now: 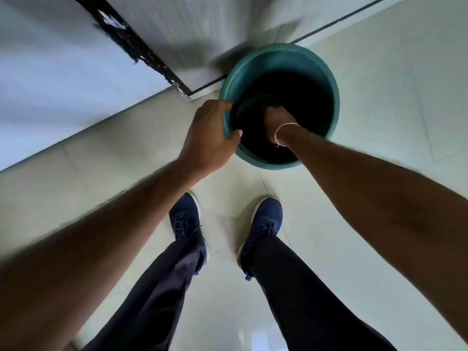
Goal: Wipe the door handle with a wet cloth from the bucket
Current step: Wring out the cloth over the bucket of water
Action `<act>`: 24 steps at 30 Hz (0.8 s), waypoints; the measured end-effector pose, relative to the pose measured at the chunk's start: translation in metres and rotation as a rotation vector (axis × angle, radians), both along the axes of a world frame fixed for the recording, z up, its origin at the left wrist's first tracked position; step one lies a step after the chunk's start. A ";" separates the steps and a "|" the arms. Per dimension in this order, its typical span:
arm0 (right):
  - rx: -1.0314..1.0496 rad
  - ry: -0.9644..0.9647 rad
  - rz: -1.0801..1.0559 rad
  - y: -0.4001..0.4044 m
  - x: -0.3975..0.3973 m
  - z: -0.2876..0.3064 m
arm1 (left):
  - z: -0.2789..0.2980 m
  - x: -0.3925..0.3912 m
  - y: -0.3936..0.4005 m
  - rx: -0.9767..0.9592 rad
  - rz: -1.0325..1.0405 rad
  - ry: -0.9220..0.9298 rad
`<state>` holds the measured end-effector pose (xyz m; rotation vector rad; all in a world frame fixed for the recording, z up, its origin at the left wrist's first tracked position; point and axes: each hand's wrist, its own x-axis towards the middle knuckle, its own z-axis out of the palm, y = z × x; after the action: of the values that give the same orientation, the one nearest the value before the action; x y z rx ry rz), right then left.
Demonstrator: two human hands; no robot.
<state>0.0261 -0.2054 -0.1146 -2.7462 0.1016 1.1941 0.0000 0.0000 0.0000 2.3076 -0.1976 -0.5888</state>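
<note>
A teal bucket (326,79) stands on the pale tiled floor, close to the foot of a wall. My left hand (210,133) grips its near-left rim, thumb inside and fingers over the edge. My right hand (274,117) reaches down into the dark inside of the bucket; a thin bracelet circles the wrist. Its fingers are lost in the dark, and I cannot make out a cloth or whether they hold anything. No door handle is in view.
A black, paint-chipped door frame edge (131,44) runs diagonally at the upper left, meeting the floor beside the bucket. My two feet in blue sneakers (187,224) stand just behind the bucket on the tiles.
</note>
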 end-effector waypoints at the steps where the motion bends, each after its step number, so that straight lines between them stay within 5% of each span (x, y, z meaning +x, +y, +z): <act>1: -0.003 0.015 0.061 0.000 0.003 -0.009 | -0.009 -0.001 0.002 -0.018 -0.004 -0.043; 8: 0.032 0.013 0.355 0.017 0.014 -0.053 | -0.027 -0.005 0.005 -0.038 0.036 -0.109; 15: -0.059 -0.049 0.362 0.017 0.013 -0.069 | -0.024 -0.003 0.007 -0.029 0.029 -0.095; 20: -0.061 -0.222 0.149 0.005 0.001 -0.018 | 0.001 -0.002 -0.003 -0.006 0.034 0.006; 24: 0.150 -0.349 -0.303 0.001 -0.020 0.064 | 0.048 0.003 -0.012 -0.045 0.051 0.083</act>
<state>0.0065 -0.2039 -0.0505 -2.6372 0.3566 0.6126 0.0029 -0.0124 0.0482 2.2329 -0.1115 -0.6469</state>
